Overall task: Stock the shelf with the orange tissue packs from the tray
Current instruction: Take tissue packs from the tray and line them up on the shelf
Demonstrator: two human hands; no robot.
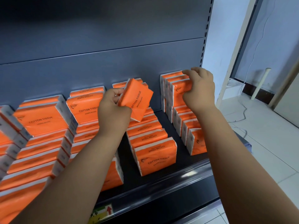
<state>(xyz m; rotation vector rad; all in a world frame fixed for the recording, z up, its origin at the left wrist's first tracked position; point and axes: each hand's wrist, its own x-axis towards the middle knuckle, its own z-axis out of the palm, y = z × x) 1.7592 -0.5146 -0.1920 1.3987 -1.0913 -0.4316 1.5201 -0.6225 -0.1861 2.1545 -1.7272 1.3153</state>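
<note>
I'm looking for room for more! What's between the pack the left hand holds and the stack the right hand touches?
Nothing. In the head view, only the bare grey shelf back shows between the held pack and the stack.

On the dark metal shelf (161, 188), orange plastic-wrapped tissue packs (40, 120) stand in rows running from near to far. The left hand (113, 113) holds one tilted pack (137, 99) above the far end of the middle row (153, 152), in front of the grey back panel (113, 62). The right hand (200, 89) grips the top of the far-right stack (178, 91). A paper label (103, 212) sits on the shelf's near edge.
</note>
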